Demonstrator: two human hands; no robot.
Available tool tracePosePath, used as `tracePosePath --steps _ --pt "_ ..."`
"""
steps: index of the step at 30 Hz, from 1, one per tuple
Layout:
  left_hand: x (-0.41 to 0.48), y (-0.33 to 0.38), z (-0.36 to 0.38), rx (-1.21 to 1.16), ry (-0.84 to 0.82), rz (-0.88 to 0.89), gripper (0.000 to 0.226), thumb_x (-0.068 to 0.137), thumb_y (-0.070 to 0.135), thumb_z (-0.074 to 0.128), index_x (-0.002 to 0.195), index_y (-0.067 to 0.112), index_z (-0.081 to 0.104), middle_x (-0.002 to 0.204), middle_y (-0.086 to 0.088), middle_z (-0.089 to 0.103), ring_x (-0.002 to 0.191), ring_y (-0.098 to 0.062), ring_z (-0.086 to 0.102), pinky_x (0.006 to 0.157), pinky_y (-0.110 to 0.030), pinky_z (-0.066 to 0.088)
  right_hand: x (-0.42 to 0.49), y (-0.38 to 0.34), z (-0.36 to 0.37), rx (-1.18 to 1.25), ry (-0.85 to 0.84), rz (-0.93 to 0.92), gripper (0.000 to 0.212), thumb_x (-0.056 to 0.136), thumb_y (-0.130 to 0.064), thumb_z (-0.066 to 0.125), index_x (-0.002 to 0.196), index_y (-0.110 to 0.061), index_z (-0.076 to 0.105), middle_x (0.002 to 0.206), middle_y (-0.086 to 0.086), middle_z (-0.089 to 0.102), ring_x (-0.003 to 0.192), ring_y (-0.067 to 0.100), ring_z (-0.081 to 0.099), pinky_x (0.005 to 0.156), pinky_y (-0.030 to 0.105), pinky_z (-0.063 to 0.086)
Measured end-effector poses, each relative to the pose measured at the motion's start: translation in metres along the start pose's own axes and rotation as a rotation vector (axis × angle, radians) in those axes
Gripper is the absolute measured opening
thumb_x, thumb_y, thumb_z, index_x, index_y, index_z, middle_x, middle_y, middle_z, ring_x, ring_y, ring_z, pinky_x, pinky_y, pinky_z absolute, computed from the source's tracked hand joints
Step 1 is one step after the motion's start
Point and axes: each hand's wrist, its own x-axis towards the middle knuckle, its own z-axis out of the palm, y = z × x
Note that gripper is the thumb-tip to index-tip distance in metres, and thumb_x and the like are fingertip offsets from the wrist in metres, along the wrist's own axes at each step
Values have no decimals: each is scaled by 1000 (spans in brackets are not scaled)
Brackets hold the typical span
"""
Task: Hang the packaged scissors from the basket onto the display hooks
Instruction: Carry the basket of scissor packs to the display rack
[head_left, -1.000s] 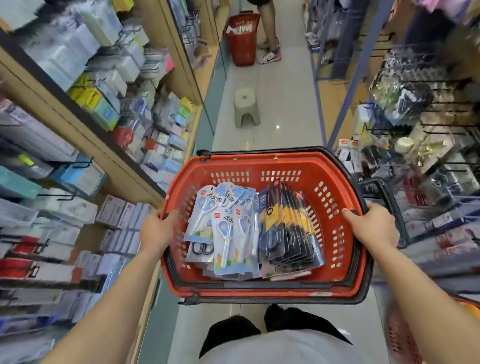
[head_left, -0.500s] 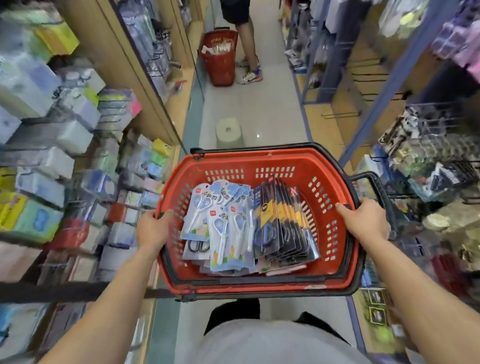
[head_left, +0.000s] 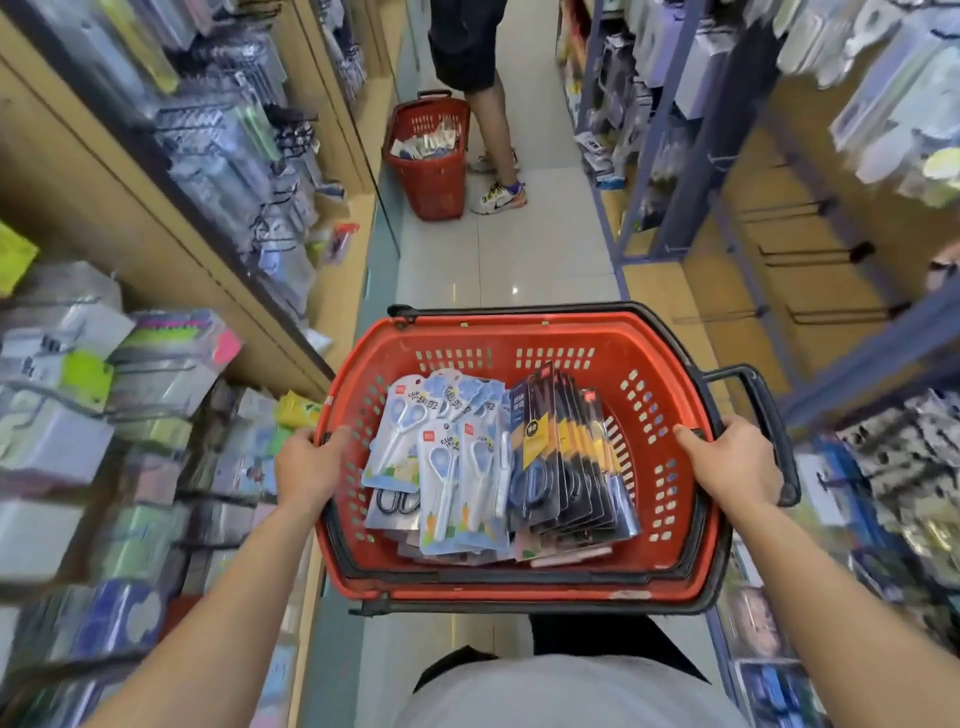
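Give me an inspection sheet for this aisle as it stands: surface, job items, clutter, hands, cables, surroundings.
Surface: light tiled floor; no table.
Job's things: red basket held up off the floor; light blue scissor packs on its left side, dark scissor packs on its right; bare display hooks on the right shelving.
Clutter: second basket on the floor ahead, holding goods.
Hands: left hand grips the red basket's left rim; right hand grips its right rim.
Cables: nothing seen.
Surroundings: shelves of packaged goods on both sides, blurred; another person's legs beside the second basket.
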Motion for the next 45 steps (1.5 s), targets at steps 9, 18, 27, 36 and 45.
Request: tracePosePath --steps 9,18,27,36,45 --pt "152 158 66 -41 52 -32 33 96 34 67 74 10 63 66 -6 64 63 -25 58 57 -36 41 201 -150 -10 12 -32 -26 44 87 -57 73 89 -13 65 77 5 66 67 30 61 62 36 48" --pt "328 275 130 -92 47 -73 32 90 42 68 84 11 68 73 -7 68 74 -32 65 65 -38 47 384 -296 17 -9 -22 -46 44 84 -55 74 98 -14 68 83 7 62 72 30 54 67 37 44" --pt "497 395 178 -44 69 -128 27 92 32 68 91 5 69 79 -10 66 76 -31 60 69 -36 42 544 -442 36 -6 -39 -59 41 86 -54 74 93 -15 67 84 8 61 75 31 53 69 37 40" --pt "639 472 254 97 72 -180 34 91 40 65 94 7 69 86 -12 71 79 -33 65 67 -37 46 724 -528 106 -21 -124 -64 45 86 -53 73 101 -10 70 91 13 68 81 34 61 70 39 44" --pt "775 488 343 129 -5 -273 32 88 47 69 75 20 57 81 -7 66 78 -29 62 66 -34 47 857 -571 217 -41 -187 11 48 87 -52 73 108 -10 67 106 18 72 96 40 68 73 41 45"
